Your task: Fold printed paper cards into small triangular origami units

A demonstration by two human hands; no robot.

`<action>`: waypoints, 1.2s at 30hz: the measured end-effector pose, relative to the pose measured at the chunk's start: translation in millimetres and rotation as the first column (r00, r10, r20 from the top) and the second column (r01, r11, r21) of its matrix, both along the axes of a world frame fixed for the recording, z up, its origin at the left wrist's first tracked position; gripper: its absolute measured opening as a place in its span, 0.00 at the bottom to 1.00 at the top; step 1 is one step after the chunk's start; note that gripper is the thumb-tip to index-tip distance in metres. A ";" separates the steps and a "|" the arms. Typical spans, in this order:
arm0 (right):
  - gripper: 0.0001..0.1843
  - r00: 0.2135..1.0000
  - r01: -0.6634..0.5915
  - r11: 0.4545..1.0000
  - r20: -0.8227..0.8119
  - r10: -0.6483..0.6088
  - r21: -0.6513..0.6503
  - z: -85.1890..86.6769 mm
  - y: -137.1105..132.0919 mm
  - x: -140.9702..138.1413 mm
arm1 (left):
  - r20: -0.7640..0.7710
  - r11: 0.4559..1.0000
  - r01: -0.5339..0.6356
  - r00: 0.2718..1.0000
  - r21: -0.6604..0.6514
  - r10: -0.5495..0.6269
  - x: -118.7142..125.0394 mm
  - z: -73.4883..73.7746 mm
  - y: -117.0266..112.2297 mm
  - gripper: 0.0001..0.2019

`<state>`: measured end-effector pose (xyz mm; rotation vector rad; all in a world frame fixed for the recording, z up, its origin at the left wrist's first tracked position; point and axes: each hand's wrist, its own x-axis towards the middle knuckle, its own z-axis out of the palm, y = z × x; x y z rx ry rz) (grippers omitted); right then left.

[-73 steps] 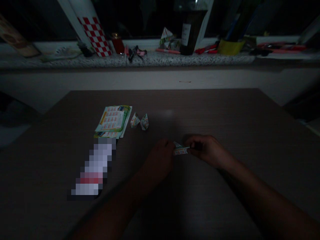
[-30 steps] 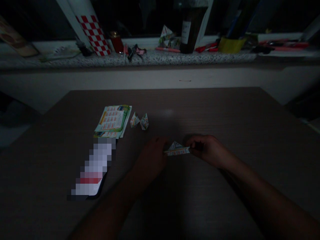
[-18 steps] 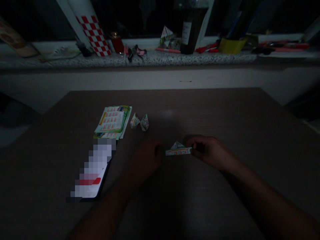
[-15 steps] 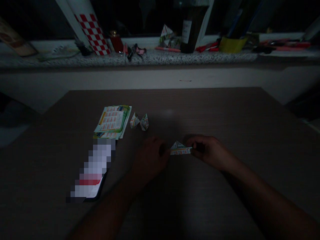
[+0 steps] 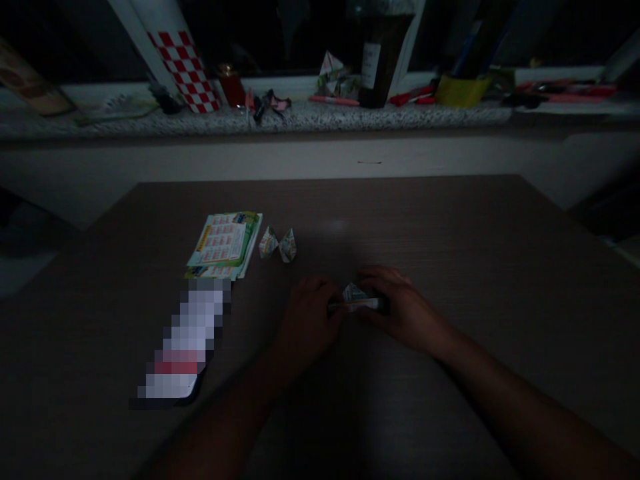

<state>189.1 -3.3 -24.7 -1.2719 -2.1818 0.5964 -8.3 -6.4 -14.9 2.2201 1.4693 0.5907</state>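
Observation:
A small folded piece of printed paper [image 5: 356, 293], with a triangular peak above a flat strip, is between my two hands on the dark wooden table. My left hand [image 5: 313, 310] grips its left end, the fingers curled and partly in shadow. At its right side, my right hand [image 5: 397, 300] has thumb and fingers closed about the paper's edge. Two small folded paper shapes [image 5: 278, 245] stand side by side beyond my left hand. Left of them lies a stack of printed calendar cards [image 5: 225, 243].
A phone [image 5: 190, 353] with a blurred-out screen lies below the cards. Along the granite windowsill [image 5: 300, 120] at the back stand a red-and-white checkered tube [image 5: 187, 67], a dark bottle [image 5: 375, 67], a yellow holder [image 5: 461, 90] and a larger folded paper piece [image 5: 333, 73].
Both hands have moved closer together around the folded paper. My right hand now covers more of its right side, and its lower strip appears tilted and narrower.

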 end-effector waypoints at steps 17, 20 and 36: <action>0.14 0.740 0.076 0.909 -0.588 -0.327 -0.410 9.6 -5.1 -6.0 | 0.535 0.955 -0.159 0.799 -0.249 0.273 0.0 9.5 -6.8 0.06; 0.13 0.730 0.104 0.911 -0.592 -0.342 -0.399 13.0 -4.9 -6.1 | 0.573 0.950 -0.167 0.764 -0.265 0.295 -1.1 9.0 -6.7 0.04; 0.13 0.695 0.121 0.921 -0.631 -0.345 -0.370 13.7 -8.2 -7.6 | 0.549 0.903 -0.090 0.767 -0.421 0.332 5.8 9.7 -10.2 0.09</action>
